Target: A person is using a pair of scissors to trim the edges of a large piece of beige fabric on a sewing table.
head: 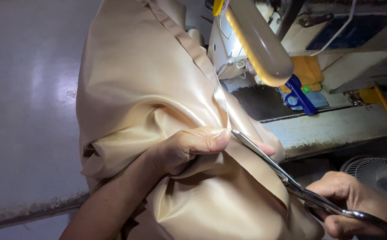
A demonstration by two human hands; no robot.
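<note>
1. Satin cloth (149,89), beige and glossy, heaped over the worktop (24,111) beside the sewing machine (229,49); likely light, limp and slippery.
2. Left hand (189,149): grip pinched shut on a fold at the seam, holding it taut.
3. Right hand (353,202): grip closed through the handles of steel scissors (286,178), tips at the pinched fold.
4. Best held close beside the cut.
</note>
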